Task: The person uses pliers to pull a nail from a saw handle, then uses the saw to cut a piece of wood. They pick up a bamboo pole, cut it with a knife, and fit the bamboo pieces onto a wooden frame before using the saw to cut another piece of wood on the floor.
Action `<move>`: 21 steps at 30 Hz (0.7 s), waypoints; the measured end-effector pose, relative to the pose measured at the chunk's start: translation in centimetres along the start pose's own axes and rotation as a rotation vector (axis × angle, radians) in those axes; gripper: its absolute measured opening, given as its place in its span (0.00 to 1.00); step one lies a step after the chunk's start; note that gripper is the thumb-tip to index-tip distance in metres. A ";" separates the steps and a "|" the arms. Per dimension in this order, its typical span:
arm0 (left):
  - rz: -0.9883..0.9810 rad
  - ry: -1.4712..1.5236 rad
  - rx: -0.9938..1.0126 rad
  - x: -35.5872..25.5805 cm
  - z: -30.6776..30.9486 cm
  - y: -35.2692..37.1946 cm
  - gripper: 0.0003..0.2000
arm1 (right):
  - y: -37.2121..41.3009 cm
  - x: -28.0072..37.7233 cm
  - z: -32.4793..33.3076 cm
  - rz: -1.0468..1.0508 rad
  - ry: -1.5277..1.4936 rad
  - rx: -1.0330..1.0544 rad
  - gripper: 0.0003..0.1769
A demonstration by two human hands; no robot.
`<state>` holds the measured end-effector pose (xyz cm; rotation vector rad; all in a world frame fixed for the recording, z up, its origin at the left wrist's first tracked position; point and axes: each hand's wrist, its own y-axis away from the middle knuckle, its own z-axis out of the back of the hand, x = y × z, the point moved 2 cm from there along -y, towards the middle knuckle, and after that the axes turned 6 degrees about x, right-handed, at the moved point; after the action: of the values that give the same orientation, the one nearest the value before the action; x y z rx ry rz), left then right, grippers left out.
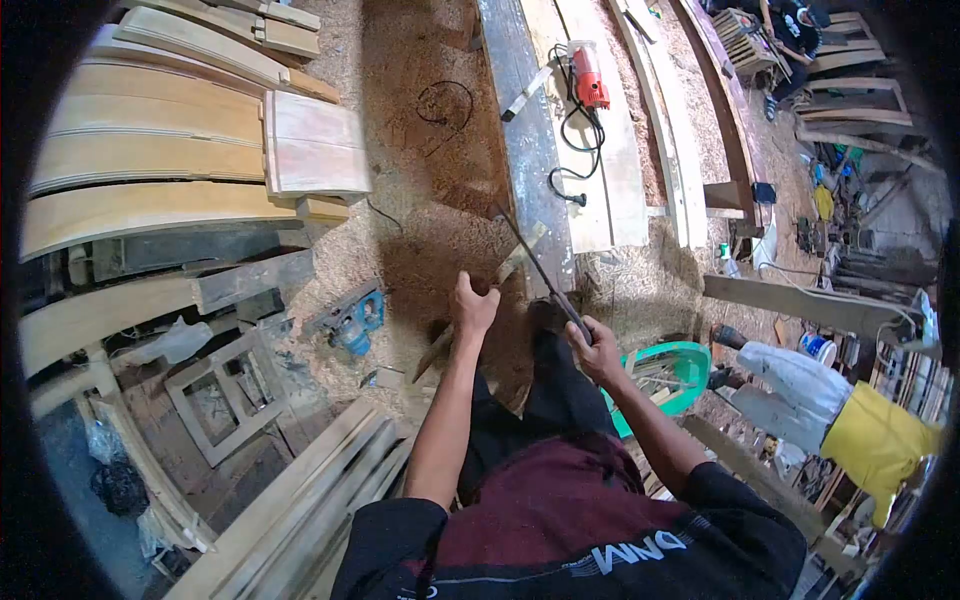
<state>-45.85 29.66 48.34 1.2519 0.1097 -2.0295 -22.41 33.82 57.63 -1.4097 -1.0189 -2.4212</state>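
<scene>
My right hand [597,352] is closed around the handle of a long, slim, dark file [540,265]. The file slants up and left, its tip over the edge of the bench [535,130]. Lower left of it, my left hand [476,305] is curled over a narrow piece of wood [518,256], thumb and forefinger partly spread. This piece runs diagonally from the bench edge toward my legs; its middle is hidden under the hand. The remaining left fingers are hard to see.
A red power tool [590,78] with a black cord lies on the boards. A blue power tool [357,320] sits on the shavings at left. Curved wooden panels [160,130] are stacked upper left. Beside my right arm is a green plastic-rimmed item [690,365]. Another person [795,35] is at upper right.
</scene>
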 end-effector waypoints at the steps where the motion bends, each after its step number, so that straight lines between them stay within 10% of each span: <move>1: -0.018 -0.018 -0.048 2.1 -3.0 -0.7 0.20 | -0.7 -1.4 0.7 -0.012 0.006 0.017 0.22; 6: 0.240 0.021 0.163 0.4 -9.4 -4.7 0.33 | -5.8 -8.4 4.3 -0.052 0.015 0.077 0.19; 14: -0.196 -0.016 0.072 6.6 -14.8 -7.2 0.36 | -8.4 -16.0 4.6 -0.052 0.006 0.095 0.20; 21: 0.039 0.207 0.196 5.5 -14.6 -7.3 0.37 | -8.4 -17.2 2.1 -0.152 -0.045 0.115 0.21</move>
<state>-41.06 38.22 34.19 1.5734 -0.0161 -1.9089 -15.38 38.19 40.21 -1.4019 -1.2987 -2.3984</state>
